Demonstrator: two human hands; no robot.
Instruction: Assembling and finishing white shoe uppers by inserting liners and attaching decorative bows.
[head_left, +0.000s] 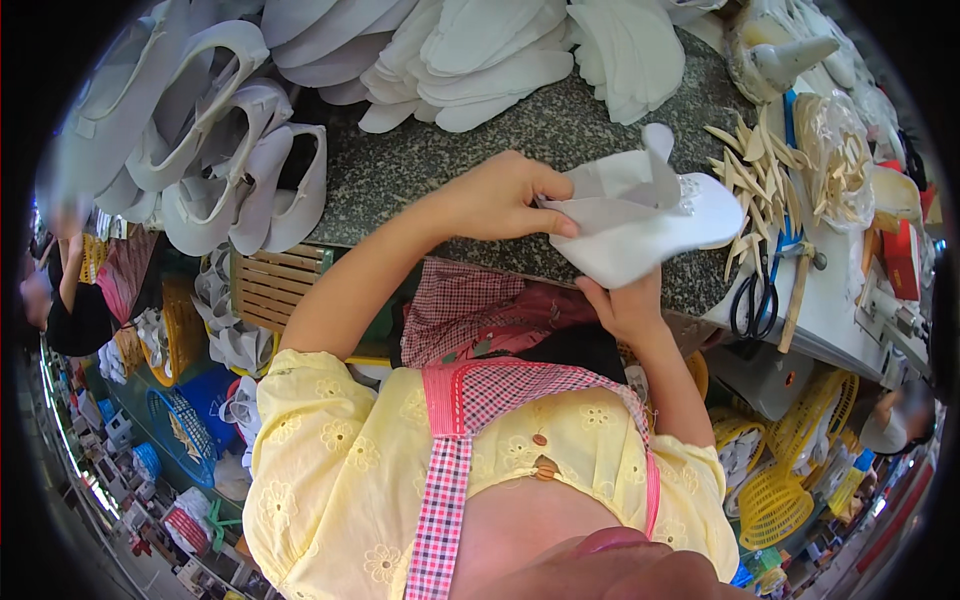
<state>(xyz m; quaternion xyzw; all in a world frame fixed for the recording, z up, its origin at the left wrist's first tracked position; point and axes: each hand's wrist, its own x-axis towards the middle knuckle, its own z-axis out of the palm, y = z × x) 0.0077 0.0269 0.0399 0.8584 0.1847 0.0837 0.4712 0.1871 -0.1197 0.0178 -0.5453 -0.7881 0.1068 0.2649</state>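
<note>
Above the near edge of the speckled stone worktop [410, 180], both my hands hold a white shoe upper [630, 230]. Its toe, with a small sparkly ornament, points right, and a rounded white tab sticks up at the far side. My left hand [505, 198] pinches the open rear edge between thumb and fingers. Below the shoe, my right hand [632, 312] grips the near side; its fingers are partly hidden underneath. Behind the shoe lie fanned stacks of white insole-shaped pieces [480, 60]. Several more white uppers [200, 210] are piled at the left.
Cream pointed pieces [752, 170] lie heaped to the right, near black-handled scissors [755, 305] and a wooden-handled hammer [793, 300]. Plastic-wrapped pieces [838, 150] and a red box [901, 260] stand farther right. Yellow baskets [775, 508] are below; other people appear at both sides.
</note>
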